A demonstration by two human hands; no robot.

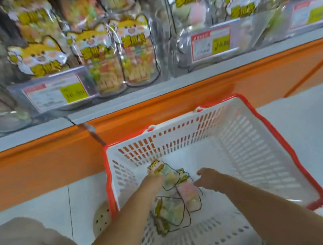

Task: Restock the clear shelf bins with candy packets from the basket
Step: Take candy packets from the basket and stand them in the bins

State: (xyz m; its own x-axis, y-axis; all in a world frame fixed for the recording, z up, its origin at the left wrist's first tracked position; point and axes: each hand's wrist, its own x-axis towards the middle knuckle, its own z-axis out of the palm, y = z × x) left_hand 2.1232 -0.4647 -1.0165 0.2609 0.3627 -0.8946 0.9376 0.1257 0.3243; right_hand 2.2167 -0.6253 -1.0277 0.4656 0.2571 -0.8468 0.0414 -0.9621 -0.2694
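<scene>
Picking from the basket (178, 140); left hand (155, 181) on a candy packet (171, 178), grip unclear; right hand (207, 177) released. Next: lift it to the shelf bins (162, 48).

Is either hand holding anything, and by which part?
The right hand holds nothing, fingers open. The left hand meets the top packet near its header end; blur hides any grip.

White slotted basket (243, 133), red rim; yellow-topped pastel candy packets (170, 174); orange shelf base (174, 105).

One white basket (257, 130) with a red rim. Four candy packets (175, 210) seem to lie in it, though blur makes that uncertain. Three price tags (211, 43). The packets in the shelf bins (135, 51) are too blurred to count.
</scene>
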